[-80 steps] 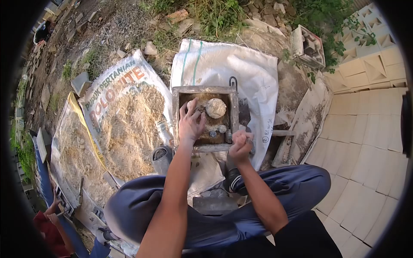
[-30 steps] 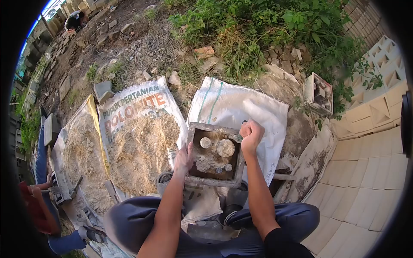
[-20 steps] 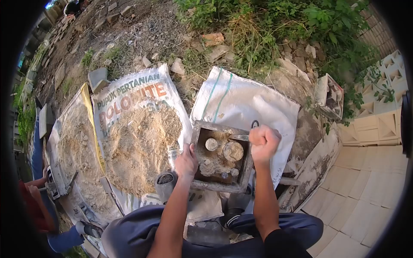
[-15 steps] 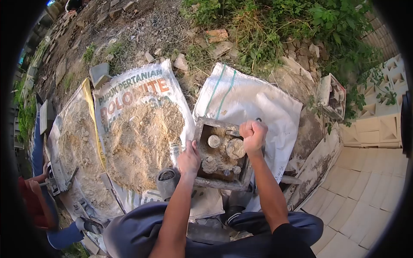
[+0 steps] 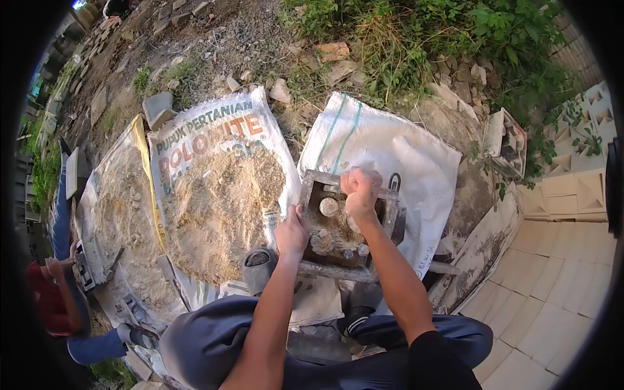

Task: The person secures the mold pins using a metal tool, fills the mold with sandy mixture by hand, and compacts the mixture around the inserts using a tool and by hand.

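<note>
A square box frame [image 5: 344, 270] stands between my feet, slightly turned. Inside it are a small round pale piece [image 5: 329, 207], a larger round piece partly hidden by my right forearm, and smaller lumps. My left hand [image 5: 292, 234] is wrapped round the frame's left side. Over the upper part of the frame, my right hand [image 5: 361, 188] is closed in a fist round a bar-like tool, of which only a little shows. A dark metal loop [image 5: 394, 182] stands out at the frame's upper right corner.
Left of the frame, a printed sack [image 5: 208, 120] bears a heap of pale powder [image 5: 221, 214]. A white sack [image 5: 416, 156] lies behind the frame. A grey cup-shaped object [image 5: 259, 266] is by my left knee. Another person [image 5: 55, 299] sits at the lower left. Pale tiles [image 5: 552, 279] stand at right.
My right hand has moved from the frame's right side to the left, over its upper part. My left hand has gone from inside the frame to its left side.
</note>
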`<state>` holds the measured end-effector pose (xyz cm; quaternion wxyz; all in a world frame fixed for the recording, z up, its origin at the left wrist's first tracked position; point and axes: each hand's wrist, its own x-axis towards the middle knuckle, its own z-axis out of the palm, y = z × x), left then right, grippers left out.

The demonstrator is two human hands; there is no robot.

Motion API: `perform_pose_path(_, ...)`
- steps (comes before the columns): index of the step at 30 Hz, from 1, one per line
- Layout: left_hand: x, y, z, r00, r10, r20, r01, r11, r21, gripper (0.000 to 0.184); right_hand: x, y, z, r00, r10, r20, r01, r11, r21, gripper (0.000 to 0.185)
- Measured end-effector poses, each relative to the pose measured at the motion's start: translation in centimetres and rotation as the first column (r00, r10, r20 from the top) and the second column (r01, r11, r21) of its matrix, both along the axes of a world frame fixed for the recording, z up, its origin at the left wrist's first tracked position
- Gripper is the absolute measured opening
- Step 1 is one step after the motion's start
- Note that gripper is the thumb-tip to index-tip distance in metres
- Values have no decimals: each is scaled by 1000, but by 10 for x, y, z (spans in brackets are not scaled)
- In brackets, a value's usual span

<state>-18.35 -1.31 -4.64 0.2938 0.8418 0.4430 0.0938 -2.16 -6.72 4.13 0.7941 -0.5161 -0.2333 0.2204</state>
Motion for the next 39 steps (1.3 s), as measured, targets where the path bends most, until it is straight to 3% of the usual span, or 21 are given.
perform_pose_path(3, 1, 0, 0, 1000, 1, 12, -1, 1000, 17, 26, -18, 5, 42, 988, -91, 128, 113, 978, -176, 45)
perform_pose_path(5, 1, 1, -1, 1000, 1, 9, -2, 1000, 15, 26, -24, 8, 36, 989, -108, 104, 119, 987, -107, 45)
perform_pose_path(7, 1, 2, 4, 1000, -6, 29, 6, 1000, 15, 26, -32, 15, -5, 873, -151, 463, 199, 979, -56, 53)
perform_pose_path(11, 4, 2, 3, 1000, -10, 8, 10, 1000, 30, 26, -26, 20, 42, 991, -13, 132, 30, 991, -128, 48)
perform_pose_path(13, -7, -1, 0, 1000, -11, -28, 12, 1000, 14, 27, -34, 13, 36, 989, 30, 144, -22, 998, -57, 41)
perform_pose_path(15, 0, 1, 2, 1000, -6, 15, 6, 1000, 24, 27, -34, 23, 20, 837, 34, 546, 63, 986, -157, 40)
perform_pose_path(17, 0, -3, 6, 1000, 6, 15, -7, 1000, 21, 27, -32, 21, 20, 884, 50, 465, 49, 979, -198, 38)
perform_pose_path(19, 0, 1, 2, 1000, 4, -8, -4, 1000, 3, 28, -26, 8, 41, 910, -36, 413, 60, 997, -45, 43)
perform_pose_path(20, -1, 1, 6, 1000, -3, 12, 4, 1000, -10, 29, -23, 4, 47, 869, -121, 479, 66, 989, 130, 43)
perform_pose_path(21, -6, 1, 5, 1000, -7, -1, 7, 1000, -16, 29, -21, -6, 35, 947, -71, 313, 65, 997, 31, 38)
perform_pose_path(24, 5, -1, 12, 999, -5, -46, 4, 999, -43, 29, -3, -9, 17, 938, -14, 347, 77, 983, -167, 39)
perform_pose_path(26, 1, -2, 13, 999, -19, -34, 18, 999, -34, 29, -2, -13, 37, 790, 40, 612, 123, 967, -221, 41)
perform_pose_path(27, 3, 1, 11, 1000, -6, -26, 6, 1000, -24, 29, 0, -14, 38, 787, 40, 615, 120, 969, -217, 41)
perform_pose_path(29, -4, 1, 5, 999, -9, -33, 8, 1000, -18, 28, -6, -35, 35, 879, -132, 458, 128, 991, 40, 38)
perform_pose_path(31, 0, 0, 4, 1000, 5, 27, -6, 1000, 29, 25, 9, -48, 9, 844, -28, 536, 93, 991, -94, 37)
perform_pose_path(32, 0, 0, 1, 999, -5, 41, 4, 999, 40, 24, 18, -50, 12, 731, -63, 680, 233, 959, -162, 37)
perform_pose_path(34, 1, -2, 2, 1000, -12, 29, 12, 1000, 24, 25, 12, -56, 48, 856, -199, 477, 281, 954, -106, 37)
perform_pose_path(35, 1, 1, 2, 1000, -4, 12, 4, 1000, 13, 26, 12, -66, 57, 927, -248, 282, 224, 968, 115, 35)
perform_pose_path(37, -8, 2, 1, 1000, -20, -16, 20, 1000, 7, 26, 18, -71, 19, 938, -166, 305, 181, 983, -23, 30)
perform_pose_path(38, -5, 1, 1, 1000, -25, -17, 25, 1000, 0, 26, 18, -72, 13, 860, -150, 488, 226, 969, -100, 37)
perform_pose_path(39, 1, 1, 1, 1000, -18, -15, 18, 1000, -3, 26, 21, -67, 25, 854, -144, 500, 222, 970, -99, 37)
